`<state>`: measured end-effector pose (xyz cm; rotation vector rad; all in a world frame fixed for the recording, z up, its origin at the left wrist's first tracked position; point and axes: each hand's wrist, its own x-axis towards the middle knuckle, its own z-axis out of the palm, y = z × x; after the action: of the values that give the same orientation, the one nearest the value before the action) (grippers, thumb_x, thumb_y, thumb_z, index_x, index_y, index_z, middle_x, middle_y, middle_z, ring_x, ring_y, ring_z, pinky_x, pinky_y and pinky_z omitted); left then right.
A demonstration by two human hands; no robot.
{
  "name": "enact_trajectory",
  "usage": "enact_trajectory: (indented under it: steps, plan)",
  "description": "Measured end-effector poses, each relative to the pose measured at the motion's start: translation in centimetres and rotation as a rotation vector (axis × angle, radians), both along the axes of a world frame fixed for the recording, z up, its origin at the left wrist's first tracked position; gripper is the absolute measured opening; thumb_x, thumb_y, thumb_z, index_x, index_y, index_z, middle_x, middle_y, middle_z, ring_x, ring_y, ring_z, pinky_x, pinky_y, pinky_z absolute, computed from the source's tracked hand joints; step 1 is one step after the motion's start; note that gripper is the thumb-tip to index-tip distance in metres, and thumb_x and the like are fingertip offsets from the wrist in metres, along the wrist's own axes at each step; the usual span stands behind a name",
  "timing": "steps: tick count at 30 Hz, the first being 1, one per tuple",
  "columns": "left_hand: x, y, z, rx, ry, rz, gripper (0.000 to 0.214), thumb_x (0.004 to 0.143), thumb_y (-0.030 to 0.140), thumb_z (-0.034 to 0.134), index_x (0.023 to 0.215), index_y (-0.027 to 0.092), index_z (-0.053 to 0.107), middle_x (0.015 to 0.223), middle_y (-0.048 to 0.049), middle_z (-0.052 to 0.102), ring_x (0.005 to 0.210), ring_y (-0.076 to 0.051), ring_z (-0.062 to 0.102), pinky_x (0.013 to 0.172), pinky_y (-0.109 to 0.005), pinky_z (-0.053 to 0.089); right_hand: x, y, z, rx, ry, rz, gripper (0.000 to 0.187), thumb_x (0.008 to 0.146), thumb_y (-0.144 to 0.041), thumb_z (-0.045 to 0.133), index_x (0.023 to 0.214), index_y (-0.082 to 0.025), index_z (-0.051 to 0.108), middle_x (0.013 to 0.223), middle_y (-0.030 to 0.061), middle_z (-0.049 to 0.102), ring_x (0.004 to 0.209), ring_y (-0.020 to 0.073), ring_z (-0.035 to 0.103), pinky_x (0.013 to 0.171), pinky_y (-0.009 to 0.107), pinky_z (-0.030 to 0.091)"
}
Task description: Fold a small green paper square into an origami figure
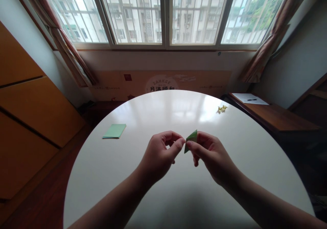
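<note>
Left hand [159, 154]: centre frame, fingers curled; thumb and forefinger closed on the left edge of the green piece [191, 139], as far as can be seen.
Right hand [211, 154]: just right of centre; green piece clamped between thumb and fingers.
Green piece: held in the air above the table [163, 195], between both hands; already reduced to a small pointed triangle.
Done (judged): several folds have been made, since little of a flat sheet is left.
Left (judged): no finished figure can be recognised yet; folding seems midway.
Green sheets [114, 131]: flat on the table, left of centre, well apart from the hands.
Yellow piece [222, 109]: upper right on the table, small and folded; its form cannot be told.
</note>
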<state>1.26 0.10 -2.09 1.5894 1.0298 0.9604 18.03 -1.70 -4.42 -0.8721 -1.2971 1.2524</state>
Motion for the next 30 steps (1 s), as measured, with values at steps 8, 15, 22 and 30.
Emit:
enact_trajectory:
  steps: [8,15,22,30]
  plan:
    - [0.31,0.37,0.34,-0.191,-0.137,-0.016,0.021,0.074,0.032,0.07,0.079,0.012,0.068,0.061,0.0003,0.056,0.055,-0.011,0.051,0.041,-0.018,0.043,-0.1,-0.02,0.02,0.035,0.004,-0.058,0.015,0.086,-0.032,0.072,0.08,-0.018,0.072,0.073,0.0012,0.065,0.058,0.0123,0.052,0.044,0.022,0.045]
    - [0.19,0.43,-0.07,-0.128,-0.12,-0.015,0.01,0.073,0.024,0.066,0.073,0.013,0.065,0.06,0.0019,0.054,0.054,-0.011,0.05,0.045,-0.02,0.044,-0.33,-0.1,-0.13,0.037,-0.031,-0.08,0.015,0.084,-0.035,0.074,0.081,-0.02,0.073,0.075,0.0028,0.067,0.063,0.0155,0.056,0.044,0.023,0.047]
    - [0.22,0.11,-0.08,0.057,0.059,0.045,0.008,0.075,0.018,0.061,0.068,0.015,0.064,0.064,-0.0003,0.06,0.059,-0.012,0.053,0.053,-0.022,0.045,-0.48,-0.11,0.0,0.001,0.004,-0.083,0.02,0.081,-0.037,0.077,0.077,-0.018,0.071,0.062,-0.0015,0.06,0.052,0.0113,0.051,0.042,0.022,0.045]
    - [0.3,0.23,-0.5,-0.027,-0.067,0.031,0.009,0.077,0.022,0.065,0.071,0.015,0.063,0.061,-0.0006,0.062,0.059,-0.013,0.055,0.053,-0.023,0.046,-0.8,-0.26,-0.46,-0.061,0.076,-0.061,0.02,0.078,-0.037,0.08,0.078,-0.018,0.074,0.064,0.0011,0.062,0.058,0.0141,0.054,0.043,0.023,0.049]
